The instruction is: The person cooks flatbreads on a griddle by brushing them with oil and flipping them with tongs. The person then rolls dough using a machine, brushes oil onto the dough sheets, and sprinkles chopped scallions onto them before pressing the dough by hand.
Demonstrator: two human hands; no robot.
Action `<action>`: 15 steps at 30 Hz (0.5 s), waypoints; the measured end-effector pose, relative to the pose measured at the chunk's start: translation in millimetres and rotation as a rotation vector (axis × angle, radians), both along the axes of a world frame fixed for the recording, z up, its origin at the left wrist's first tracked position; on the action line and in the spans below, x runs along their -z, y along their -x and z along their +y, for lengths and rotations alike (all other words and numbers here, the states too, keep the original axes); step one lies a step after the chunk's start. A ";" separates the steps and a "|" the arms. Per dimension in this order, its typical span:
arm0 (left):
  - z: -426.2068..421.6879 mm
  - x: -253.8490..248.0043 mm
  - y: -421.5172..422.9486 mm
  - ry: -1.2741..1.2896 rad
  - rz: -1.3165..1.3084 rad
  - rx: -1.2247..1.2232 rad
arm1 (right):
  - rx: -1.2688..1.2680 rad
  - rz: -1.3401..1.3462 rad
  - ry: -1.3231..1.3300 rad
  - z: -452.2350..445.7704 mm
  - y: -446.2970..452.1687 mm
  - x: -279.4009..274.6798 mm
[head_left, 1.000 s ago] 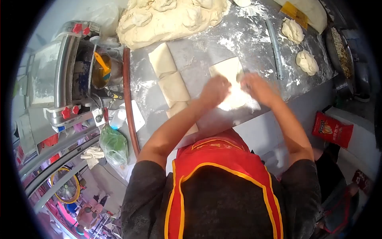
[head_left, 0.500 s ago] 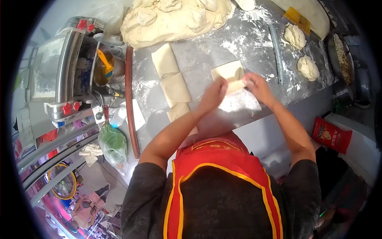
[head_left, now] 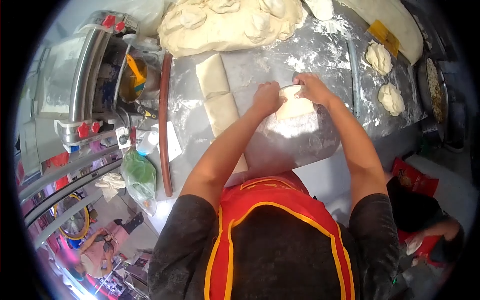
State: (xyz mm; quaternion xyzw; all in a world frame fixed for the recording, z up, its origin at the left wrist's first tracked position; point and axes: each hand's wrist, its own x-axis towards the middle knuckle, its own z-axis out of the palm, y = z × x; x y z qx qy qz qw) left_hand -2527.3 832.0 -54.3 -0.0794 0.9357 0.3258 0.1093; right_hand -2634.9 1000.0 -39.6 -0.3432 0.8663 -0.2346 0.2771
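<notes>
A flat, pale piece of dough (head_left: 294, 107) lies on the floured worktop in front of me. My left hand (head_left: 268, 98) has its fingers curled at the far left corner. At the far right corner, my right hand (head_left: 313, 90) grips the same piece, its fingertips partly hidden. To the left, folded dough pieces sit in a column: one at the far end (head_left: 212, 76), another nearer (head_left: 222, 113), and more behind my left forearm.
A large dough mass (head_left: 227, 27) rests at the back. Two dough lumps (head_left: 391, 99) stand right of a grey rod (head_left: 355, 77). A long brown rod (head_left: 165, 125) borders the left side, beside a pot with an orange-handled brush (head_left: 134, 70). Another person's arm (head_left: 440, 230) shows at lower right.
Both hands have moved from the near part of the dough piece to its far edge. The piece now extends toward me from my fingers. Another person has come into view at lower right.
</notes>
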 end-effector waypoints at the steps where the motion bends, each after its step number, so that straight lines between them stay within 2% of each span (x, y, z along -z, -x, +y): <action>1: -1.8 -4.5 0.1 -0.039 -0.007 0.025 | -0.035 -0.068 -0.062 -2.8 1.5 -3.9; 3: -6.0 -13.9 1.7 -0.116 -0.018 0.081 | -0.081 0.035 -0.033 -1.8 -2.9 -8.7; 6: -3.3 6.6 -18.3 -0.310 0.333 0.167 | -0.107 0.047 0.116 13.9 -20.2 -20.7; 7: -1.8 -0.5 -25.8 -0.366 0.216 0.165 | -0.112 0.029 0.184 20.0 -28.5 -27.5; 9: 4.2 -30.1 -46.0 -0.479 -0.022 0.149 | 0.012 -0.130 0.142 29.5 -52.0 -52.8; 10: 5.6 -40.4 -55.5 -0.511 -0.003 0.130 | 0.077 -0.208 0.122 32.7 -61.2 -64.2; 13: 2.4 -73.7 -80.4 -0.563 0.039 0.048 | 0.164 -0.357 0.289 30.3 -79.5 -82.8; 15: -13.1 -69.3 -98.9 -0.629 0.010 -0.049 | 0.143 -0.396 0.393 13.9 -89.8 -72.2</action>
